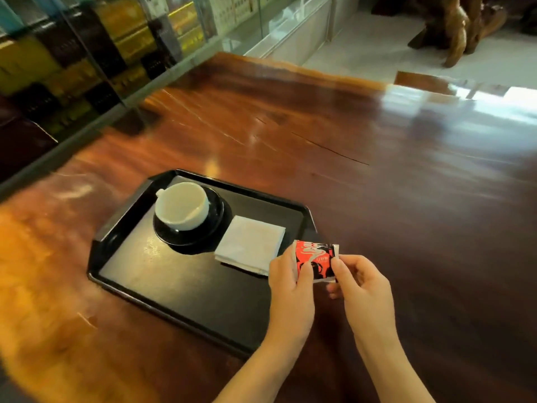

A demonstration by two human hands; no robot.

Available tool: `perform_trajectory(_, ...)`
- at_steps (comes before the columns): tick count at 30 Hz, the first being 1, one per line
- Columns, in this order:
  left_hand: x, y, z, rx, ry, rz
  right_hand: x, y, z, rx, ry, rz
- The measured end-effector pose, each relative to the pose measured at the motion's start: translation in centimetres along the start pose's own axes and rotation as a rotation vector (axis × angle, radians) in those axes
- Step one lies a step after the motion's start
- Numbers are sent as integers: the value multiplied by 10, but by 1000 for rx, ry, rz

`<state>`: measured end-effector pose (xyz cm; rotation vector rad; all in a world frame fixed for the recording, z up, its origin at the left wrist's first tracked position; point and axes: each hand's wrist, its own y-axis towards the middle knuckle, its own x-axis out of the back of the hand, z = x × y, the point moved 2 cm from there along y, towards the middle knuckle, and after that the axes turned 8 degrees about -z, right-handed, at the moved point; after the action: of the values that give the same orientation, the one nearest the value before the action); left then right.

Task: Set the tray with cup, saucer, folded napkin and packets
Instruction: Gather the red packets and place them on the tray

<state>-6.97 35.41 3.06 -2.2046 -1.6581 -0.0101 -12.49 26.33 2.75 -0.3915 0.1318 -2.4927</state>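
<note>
A black tray [162,286] lies on the wooden table. On its far half a white cup [181,205] stands on a black saucer [215,225]. A folded white napkin [251,246] lies flat to the right of the saucer. Over the tray's right edge, both hands hold a red and black packet [315,257]. My left hand [290,289] pinches its left side and my right hand [360,289] pinches its right side. Whether there is more than one packet in the hands cannot be told.
The glossy reddish table [348,170] stretches far to the right and back. A glass display case [87,53] with yellow and dark boxes runs along the table's left side. A carved wooden piece [462,24] stands on the pale floor at the back right.
</note>
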Motion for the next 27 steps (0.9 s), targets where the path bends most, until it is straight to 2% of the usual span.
perform_trajectory(7, 147, 52, 26, -38, 131, 36, -119, -57, -2, -201, 0, -6)
perform_trajectory(11, 206, 82, 48, -17, 252, 77, -185, -79, -10, -307, -92, -13)
perform_trajectory(14, 221, 102, 65, 39, 320, 102, -213, -86, -12, -346, -204, -62)
perform_trajectory(18, 222, 118, 81, -3, 436, 146, -227, -85, -10, -304, -384, -131)
perform_trajectory(23, 224, 126, 90, -42, 586, 194, -233, -83, -11, -216, -625, -96)
perform_trajectory(27, 232, 125, 97, -107, 617, 283, -232, -83, -13, -216, -652, -60)
